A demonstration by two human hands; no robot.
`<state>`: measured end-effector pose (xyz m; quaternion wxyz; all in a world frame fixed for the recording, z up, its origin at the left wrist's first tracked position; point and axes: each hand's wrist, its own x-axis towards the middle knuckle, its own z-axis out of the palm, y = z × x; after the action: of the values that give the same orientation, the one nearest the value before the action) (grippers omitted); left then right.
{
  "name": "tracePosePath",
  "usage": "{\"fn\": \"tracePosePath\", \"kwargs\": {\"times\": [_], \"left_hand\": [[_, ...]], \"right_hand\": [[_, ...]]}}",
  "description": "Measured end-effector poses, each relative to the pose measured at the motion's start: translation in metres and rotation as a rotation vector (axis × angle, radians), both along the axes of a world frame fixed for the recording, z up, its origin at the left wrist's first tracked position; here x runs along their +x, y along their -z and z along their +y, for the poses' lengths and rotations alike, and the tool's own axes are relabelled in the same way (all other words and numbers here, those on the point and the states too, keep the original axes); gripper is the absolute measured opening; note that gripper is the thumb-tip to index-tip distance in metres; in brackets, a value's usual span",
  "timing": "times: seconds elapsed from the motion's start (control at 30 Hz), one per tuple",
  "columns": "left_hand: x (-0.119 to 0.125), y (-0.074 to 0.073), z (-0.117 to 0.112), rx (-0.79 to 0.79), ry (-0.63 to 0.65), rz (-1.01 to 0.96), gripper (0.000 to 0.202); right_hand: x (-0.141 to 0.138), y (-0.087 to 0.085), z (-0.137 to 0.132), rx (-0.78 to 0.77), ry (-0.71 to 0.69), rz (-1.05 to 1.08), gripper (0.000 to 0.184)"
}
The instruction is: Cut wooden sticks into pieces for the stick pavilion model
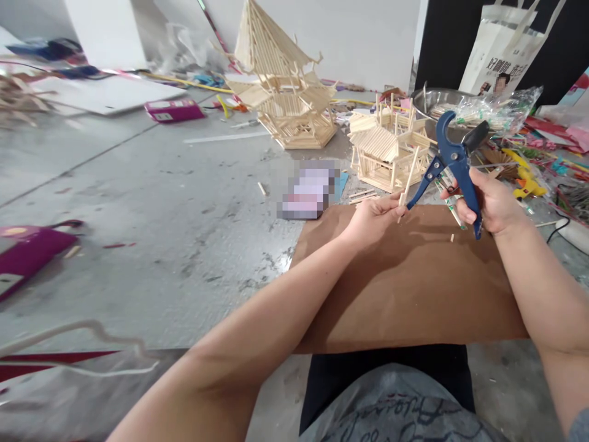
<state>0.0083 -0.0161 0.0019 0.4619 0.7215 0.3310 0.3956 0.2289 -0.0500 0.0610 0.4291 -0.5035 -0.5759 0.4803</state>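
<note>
My left hand [375, 218] pinches a pale wooden stick [411, 173] that stands upright, with a shorter piece beside it at the fingertips. In my right hand [494, 199] is a blue pipe cutter [453, 153], its hooked jaw pointing up and its handles spread apart. One handle of the cutter reaches down close to my left fingertips; whether they touch I cannot tell. Just beyond the hands stands a small stick-built pavilion [375, 144] with a partial roof and bare posts. Below them lies a brown board [409, 276] with a small cut stick piece [452, 237] on it.
A taller stick pagoda [294, 98] stands behind. A phone [306, 193] lies left of the board. Purple packs [175, 110] sit on the grey table [184, 227]. At the right are a metal bowl [421, 104], wrapped sticks, a yellow tool [527, 178] and a white bag [497, 49].
</note>
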Motion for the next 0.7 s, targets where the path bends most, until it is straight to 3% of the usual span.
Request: {"fn": "tracePosePath", "kwargs": {"times": [0.27, 0.5, 0.7], "left_hand": [[0.002, 0.005, -0.004, -0.112, 0.064, 0.056, 0.03], [0.004, -0.006, -0.012, -0.131, 0.117, 0.008, 0.029], [0.007, -0.007, -0.016, -0.171, 0.077, 0.001, 0.027]], "right_hand": [[-0.01, 0.02, 0.009, 0.071, 0.063, -0.065, 0.059], [-0.028, 0.035, 0.009, -0.068, -0.06, 0.187, 0.043], [-0.037, 0.035, 0.003, 0.055, -0.072, 0.258, 0.027]]}}
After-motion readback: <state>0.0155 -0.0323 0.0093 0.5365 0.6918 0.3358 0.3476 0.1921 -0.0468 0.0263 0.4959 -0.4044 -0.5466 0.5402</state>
